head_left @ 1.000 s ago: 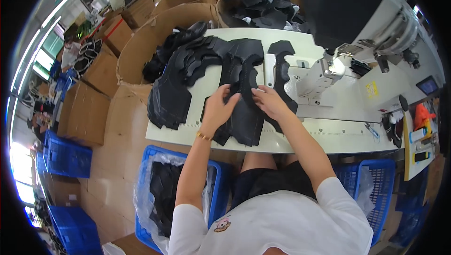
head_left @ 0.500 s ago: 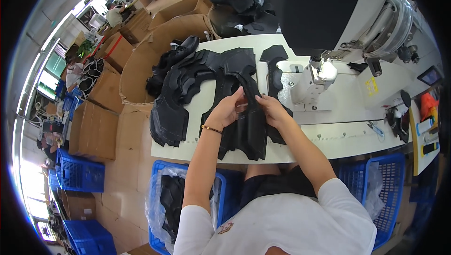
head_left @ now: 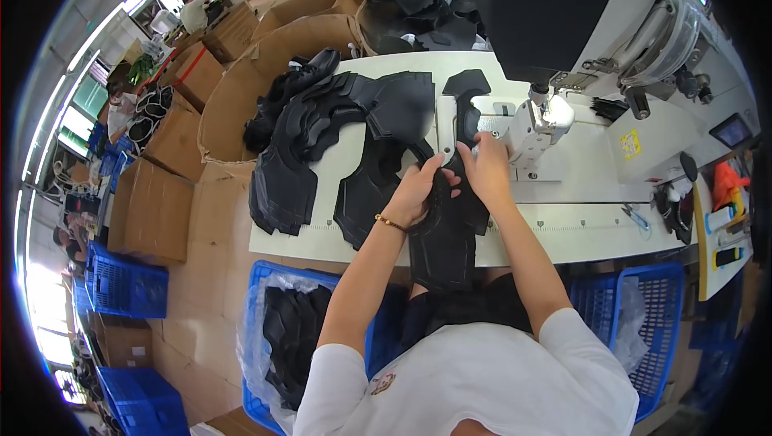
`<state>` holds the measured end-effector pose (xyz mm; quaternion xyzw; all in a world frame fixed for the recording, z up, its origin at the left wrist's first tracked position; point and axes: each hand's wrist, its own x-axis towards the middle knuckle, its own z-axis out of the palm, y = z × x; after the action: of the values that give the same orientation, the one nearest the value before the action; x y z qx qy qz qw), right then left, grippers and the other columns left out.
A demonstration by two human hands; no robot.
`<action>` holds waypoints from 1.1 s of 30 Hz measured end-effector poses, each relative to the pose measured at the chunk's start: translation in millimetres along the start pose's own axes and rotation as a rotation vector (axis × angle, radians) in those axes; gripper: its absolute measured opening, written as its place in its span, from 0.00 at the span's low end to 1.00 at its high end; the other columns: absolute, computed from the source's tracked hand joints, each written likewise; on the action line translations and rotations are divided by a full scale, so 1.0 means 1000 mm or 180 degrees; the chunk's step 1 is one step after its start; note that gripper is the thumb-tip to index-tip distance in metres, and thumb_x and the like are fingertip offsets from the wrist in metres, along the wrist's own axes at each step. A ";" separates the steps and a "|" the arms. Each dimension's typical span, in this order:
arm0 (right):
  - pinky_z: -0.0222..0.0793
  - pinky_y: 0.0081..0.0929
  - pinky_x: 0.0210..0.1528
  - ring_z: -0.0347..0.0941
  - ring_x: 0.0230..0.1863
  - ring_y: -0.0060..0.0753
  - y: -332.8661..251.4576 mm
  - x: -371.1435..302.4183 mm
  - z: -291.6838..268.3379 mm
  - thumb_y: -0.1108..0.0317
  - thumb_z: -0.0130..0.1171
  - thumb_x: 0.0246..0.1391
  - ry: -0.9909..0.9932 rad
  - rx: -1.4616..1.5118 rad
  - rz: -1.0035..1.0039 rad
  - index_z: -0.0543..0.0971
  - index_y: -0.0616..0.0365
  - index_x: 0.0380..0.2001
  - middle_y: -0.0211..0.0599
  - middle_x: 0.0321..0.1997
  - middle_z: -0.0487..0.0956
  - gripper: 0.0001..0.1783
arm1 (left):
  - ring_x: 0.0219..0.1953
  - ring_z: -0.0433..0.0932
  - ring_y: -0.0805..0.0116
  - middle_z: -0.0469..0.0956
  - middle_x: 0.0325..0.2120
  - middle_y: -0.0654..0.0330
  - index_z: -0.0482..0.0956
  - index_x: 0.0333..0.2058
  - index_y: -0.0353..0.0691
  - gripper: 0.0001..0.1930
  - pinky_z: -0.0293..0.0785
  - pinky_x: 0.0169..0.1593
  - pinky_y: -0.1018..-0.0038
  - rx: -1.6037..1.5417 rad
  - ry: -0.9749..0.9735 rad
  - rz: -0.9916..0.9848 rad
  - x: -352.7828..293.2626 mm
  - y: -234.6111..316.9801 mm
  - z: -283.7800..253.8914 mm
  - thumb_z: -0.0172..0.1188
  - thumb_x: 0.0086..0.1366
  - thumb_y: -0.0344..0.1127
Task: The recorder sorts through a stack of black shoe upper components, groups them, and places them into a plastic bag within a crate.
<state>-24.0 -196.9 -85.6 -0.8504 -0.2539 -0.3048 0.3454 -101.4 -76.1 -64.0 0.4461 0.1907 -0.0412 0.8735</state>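
Note:
My left hand (head_left: 418, 189) is closed on the edge of a flat black shoe-upper piece (head_left: 444, 255), whose lower end hangs over the table's front edge. My right hand (head_left: 489, 169) lies at the sewing machine bed, thumb and fingers apart, touching or just over another black upper piece (head_left: 467, 108) beside the machine's post (head_left: 537, 126). I cannot tell whether its fingertips grip that piece. To the left of my left hand rests a further black upper piece (head_left: 363, 195). A fanned stack of similar black pieces (head_left: 281, 195) covers the table's left part.
The white table (head_left: 595, 235) carries the machine head (head_left: 555, 18) and small blue-handled snips (head_left: 635, 216). Blue baskets (head_left: 256, 339) stand by my legs, the left one holding black pieces. Cardboard boxes (head_left: 153, 211) line the left, with a big one (head_left: 225, 114) behind the table.
My right hand has let go of the held piece and moved up and right to the machine bed. My left hand has shifted right, and the piece in it now hangs lower.

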 end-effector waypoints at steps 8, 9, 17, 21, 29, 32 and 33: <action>0.64 0.38 0.45 0.69 0.42 0.48 0.023 0.022 0.020 0.73 0.53 0.39 -0.1301 0.0453 0.0831 0.67 0.64 0.44 0.50 0.38 0.73 0.23 | 0.24 0.73 0.66 0.70 0.23 0.55 0.65 0.33 0.28 0.21 0.76 0.30 0.69 0.0544 0.0313 -0.0138 -0.002 -0.004 -0.006 0.57 0.56 0.43; 0.66 0.33 0.42 0.71 0.38 0.42 0.028 0.031 0.013 0.73 0.52 0.42 -0.1241 0.1061 0.0873 0.68 0.64 0.44 0.47 0.36 0.74 0.22 | 0.24 0.73 0.66 0.70 0.23 0.55 0.65 0.33 0.28 0.21 0.76 0.30 0.69 0.0530 0.0312 -0.0132 -0.003 -0.004 -0.007 0.57 0.56 0.43; 0.60 0.13 0.24 0.61 0.21 0.13 -0.012 -0.010 -0.028 0.71 0.48 0.51 -0.2896 0.3810 0.2503 0.69 0.54 0.38 0.22 0.27 0.69 0.09 | 0.36 0.73 0.68 0.72 0.33 0.57 0.68 0.39 0.31 0.30 0.72 0.41 0.72 -0.0607 -0.0044 0.0056 -0.011 -0.023 -0.013 0.45 0.58 0.58; 0.56 0.09 0.29 0.59 0.27 0.11 -0.019 -0.024 -0.038 0.73 0.49 0.50 -0.3237 0.3255 0.1869 0.67 0.54 0.31 0.20 0.24 0.65 0.04 | 0.37 0.73 0.69 0.72 0.36 0.57 0.69 0.40 0.33 0.25 0.71 0.41 0.74 -0.0453 -0.0057 -0.0106 -0.011 -0.034 -0.019 0.47 0.60 0.53; 0.61 0.22 0.35 0.64 0.30 0.27 -0.035 -0.057 -0.062 0.68 0.55 0.48 -0.2364 0.2115 0.0762 0.64 0.60 0.32 0.35 0.29 0.67 0.12 | 0.35 0.73 0.69 0.73 0.29 0.58 0.68 0.43 0.33 0.16 0.71 0.40 0.75 -0.0411 -0.0164 0.0324 -0.030 -0.034 -0.005 0.54 0.57 0.32; 0.62 0.27 0.39 0.64 0.33 0.28 -0.027 -0.066 -0.067 0.64 0.63 0.40 -0.2104 0.2525 0.1142 0.65 0.60 0.36 0.32 0.30 0.69 0.22 | 0.33 0.73 0.68 0.73 0.28 0.58 0.63 0.48 0.33 0.20 0.70 0.38 0.76 -0.0629 -0.0700 0.0672 -0.045 -0.027 0.002 0.54 0.57 0.31; 0.61 0.27 0.42 0.64 0.37 0.27 -0.030 -0.064 -0.074 0.64 0.65 0.38 -0.2629 0.3031 0.1486 0.64 0.61 0.41 0.30 0.34 0.69 0.28 | 0.30 0.69 0.70 0.69 0.24 0.62 0.55 0.53 0.36 0.27 0.67 0.40 0.74 -0.0374 -0.0939 0.0838 -0.056 -0.018 0.007 0.53 0.57 0.34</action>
<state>-112.6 -246.9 -74.7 -0.6846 -0.2815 0.2735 0.6142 -155.6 -97.8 -53.3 0.4046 0.0029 0.0196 0.9143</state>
